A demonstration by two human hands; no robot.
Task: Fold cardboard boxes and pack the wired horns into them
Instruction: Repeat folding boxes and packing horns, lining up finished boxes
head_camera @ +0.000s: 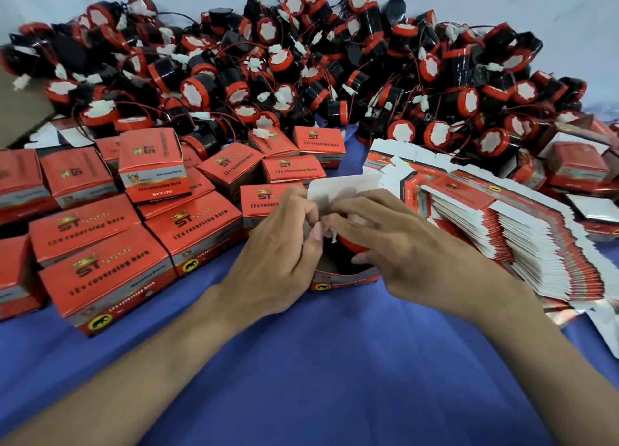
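My left hand [284, 241] curls round the wall of the open box [345, 280] on the blue cloth [301, 378]; my right hand [402, 244] clasps the horn [351, 241] seated inside with bent fingers. The thin card probably crushes easily, so I'd hold its corners; the horn looks rigid.

The left hand [281, 241] hides the left wall of the open box [345, 280]. The right hand [412, 244] hides most of the horn [351, 244] inside, so only a red rim shows. The white bit [330, 234] between the fingertips is too blurry to name. The horn pile [301, 60] runs off the top edge, the closed boxes [13, 184] off the left, the flat boxes [536, 244] off the right.
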